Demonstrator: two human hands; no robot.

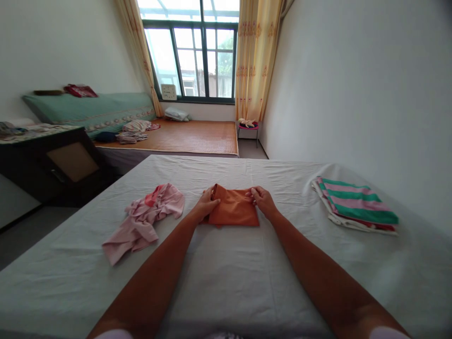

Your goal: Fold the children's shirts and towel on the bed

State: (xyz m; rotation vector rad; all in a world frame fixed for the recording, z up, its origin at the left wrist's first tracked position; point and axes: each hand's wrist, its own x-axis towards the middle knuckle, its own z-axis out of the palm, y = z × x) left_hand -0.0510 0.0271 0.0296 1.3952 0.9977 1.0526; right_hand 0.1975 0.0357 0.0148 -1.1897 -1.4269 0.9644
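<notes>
An orange garment (235,209), folded into a small rectangle, lies on the white sheet (226,278) in front of me. My left hand (207,203) grips its left edge, thumb on top and the fingers mostly hidden behind a raised fold. At the upper right corner, my right hand (262,200) pinches the cloth between thumb and fingers. A crumpled pink garment (146,216) with a coral-red patch rests to the left of my hands. Off to the right sits a stack of folded clothes, with a green-and-pink striped piece (356,200) on top.
Beyond the sheet's far edge stands a bed with a brown mat (197,136), several clothes and a pillow (176,114) on it. A dark cabinet (67,162) is at the left. A small stool (248,126) stands by the curtain, and a white wall (353,84) runs along the right.
</notes>
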